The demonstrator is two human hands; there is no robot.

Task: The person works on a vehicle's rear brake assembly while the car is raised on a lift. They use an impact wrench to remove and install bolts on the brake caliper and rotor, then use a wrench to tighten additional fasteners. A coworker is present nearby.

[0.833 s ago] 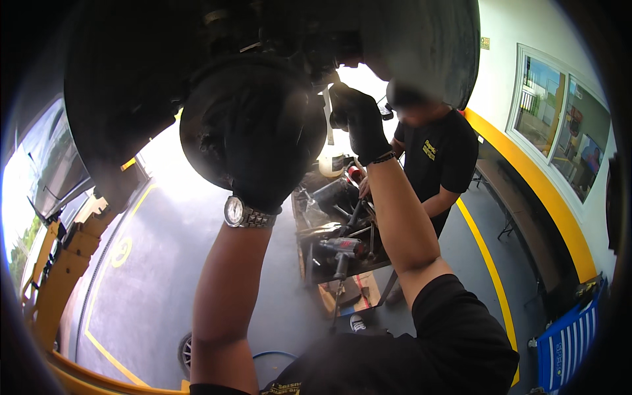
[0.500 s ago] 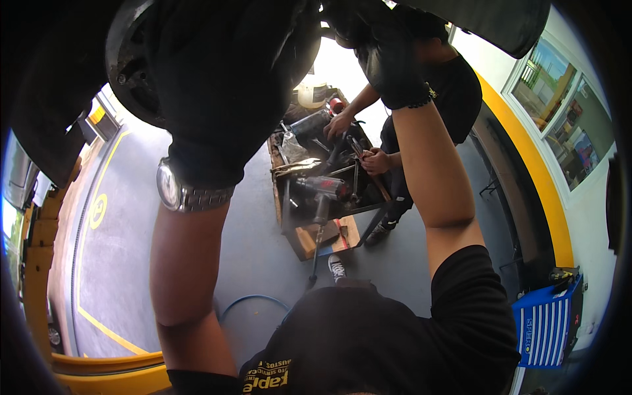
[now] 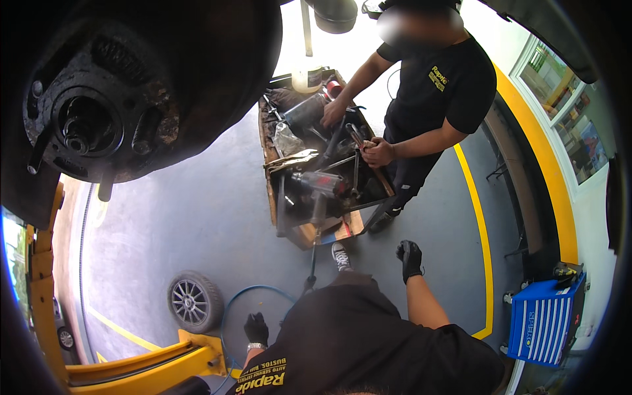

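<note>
Both my hands wear black gloves and hang low, close to my body, away from other things. My left hand (image 3: 255,328), with a metal watch at its wrist, is above the floor beside a blue hose (image 3: 240,296); its fingers are loosely bent and apart, with nothing seen in them. My right hand (image 3: 409,258) is curled closed with nothing visible in it, in front of the tool cart (image 3: 271,204). At the upper left a dark, worn wheel hub (image 3: 131,105) with protruding studs shows bare. An impact wrench (image 3: 319,182) lies on the cart's near end.
Across the cart a co-worker (image 3: 438,92) in black has one hand among the tools and grips a metal tool in the other. A wheel with tyre (image 3: 209,293) lies on the floor at left, near a yellow lift arm (image 3: 131,367). A blue tool cabinet (image 3: 543,322) stands right.
Both my hands have come down from high up by the hub to low beside my body. The hub and the wheel on the floor now show. The co-worker's hands stay at the cart.
</note>
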